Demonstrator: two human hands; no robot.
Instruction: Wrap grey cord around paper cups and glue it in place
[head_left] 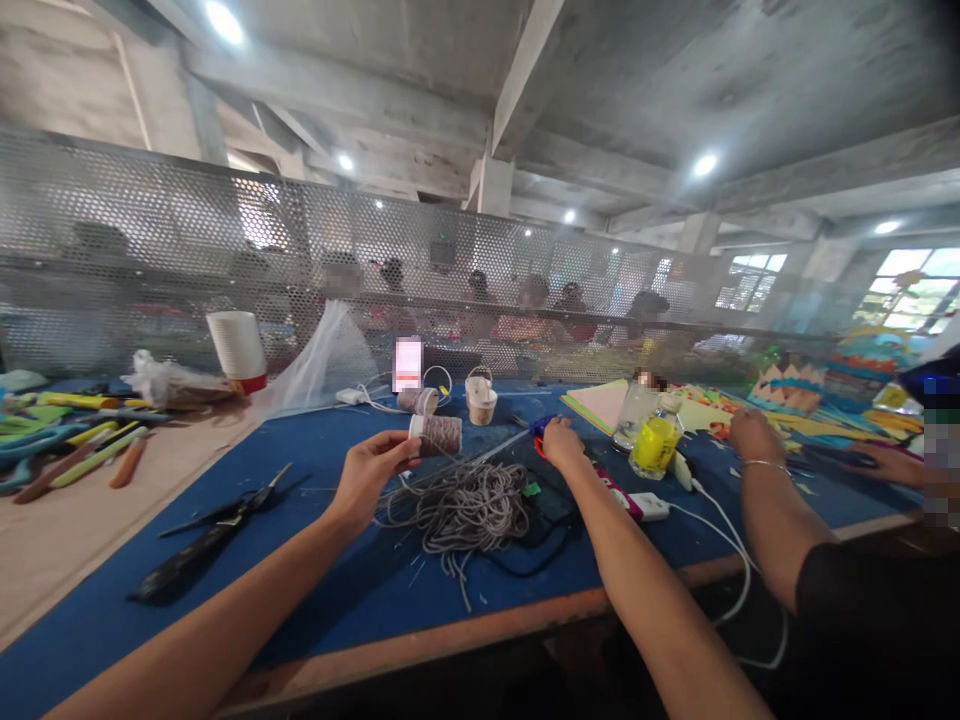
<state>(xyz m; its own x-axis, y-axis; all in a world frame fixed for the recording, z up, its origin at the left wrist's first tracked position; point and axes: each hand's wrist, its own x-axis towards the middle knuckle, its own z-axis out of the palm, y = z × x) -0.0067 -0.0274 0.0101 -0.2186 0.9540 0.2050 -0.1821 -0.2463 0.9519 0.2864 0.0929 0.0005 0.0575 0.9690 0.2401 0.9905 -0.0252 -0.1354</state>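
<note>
The table (pixel 360 590) is covered in deep blue with an orange-brown edge, and the cord (pixel 465 510) heaped on it is pale grey, as is the wrap on the cup (pixel 435 435) in the left hand (pixel 371 472). The scissors (pixel 217 535) are black, the bottle (pixel 654 443) holds yellow, and the cable (pixel 720 520) is white. The stacked cups (pixel 238 350) are white with a red base, beside yellow-green and orange tools (pixel 82 450), and the neighbour's sleeve (pixel 877 620) is black.
</note>
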